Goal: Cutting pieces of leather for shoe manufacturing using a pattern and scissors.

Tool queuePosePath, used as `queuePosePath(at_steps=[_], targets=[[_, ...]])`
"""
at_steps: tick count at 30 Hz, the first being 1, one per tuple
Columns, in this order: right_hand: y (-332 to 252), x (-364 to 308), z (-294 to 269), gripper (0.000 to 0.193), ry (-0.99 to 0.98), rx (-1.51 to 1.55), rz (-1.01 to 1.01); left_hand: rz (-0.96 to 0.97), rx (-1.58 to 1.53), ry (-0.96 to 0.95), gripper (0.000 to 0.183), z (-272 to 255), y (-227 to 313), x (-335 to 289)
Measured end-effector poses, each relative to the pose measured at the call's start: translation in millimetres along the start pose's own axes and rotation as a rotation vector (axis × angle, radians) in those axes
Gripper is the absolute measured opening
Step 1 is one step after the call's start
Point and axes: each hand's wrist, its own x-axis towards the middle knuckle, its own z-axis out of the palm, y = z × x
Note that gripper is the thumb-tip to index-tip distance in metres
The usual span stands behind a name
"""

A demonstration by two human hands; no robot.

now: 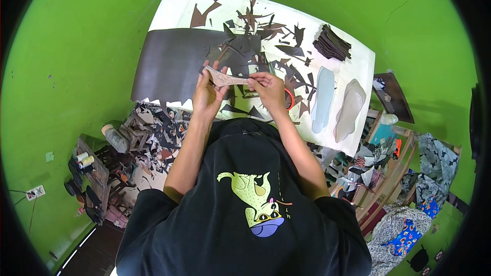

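A slim tan, curved flat piece (231,79), wider at its left end and with faint markings on it, is held up between my two hands over the table. My left hand (208,93) supports the wide end, thumb against it and fingers spread behind. At the narrow end, the thumb and fingers of my right hand (269,92) pinch the piece. A dark strip shows along its left edge; whether it is a separate layer I cannot tell. Scissors with a red-orange handle (290,99) show beside my right hand, partly hidden by it; whether they touch the hand is unclear.
On the white table (176,7) lie a large dark sheet (171,61), scattered brown and black offcuts (250,18), a stack of dark pieces (332,43), a pale blue sole-shaped piece (322,99) and a grey one (350,110). Scrap heaps (166,128) and a wooden rack (391,174) flank me.
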Motion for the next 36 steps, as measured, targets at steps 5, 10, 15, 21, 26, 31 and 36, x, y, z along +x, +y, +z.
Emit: queuePosePath(at_steps=[5,10,15,21,26,31,36], targets=[[13,0,24,0.019,0.133,-0.053,-0.023,0.016,0.028,-0.01,0.043,-13,32,12],[32,6,41,0.015,0.193,0.011,-0.024,0.05,0.083,0.001,0.041,-32,83,28],[59,17,61,0.025,0.313,0.024,0.026,0.09,0.088,0.006,0.041,-49,131,36],[70,26,84,0.046,0.548,-0.415,0.14,-0.003,0.03,0.004,0.04,-49,155,43],[8,16,125,0.036,0.165,0.328,0.15,-0.167,0.025,-0.087,0.038,-35,141,50],[-17,10,129,0.017,0.325,0.206,-0.027,-0.307,0.123,-0.218,0.042,-11,113,49],[-28,-2,106,0.011,0.483,0.168,-0.125,-0.462,0.347,-0.362,0.03,-1,56,29]])
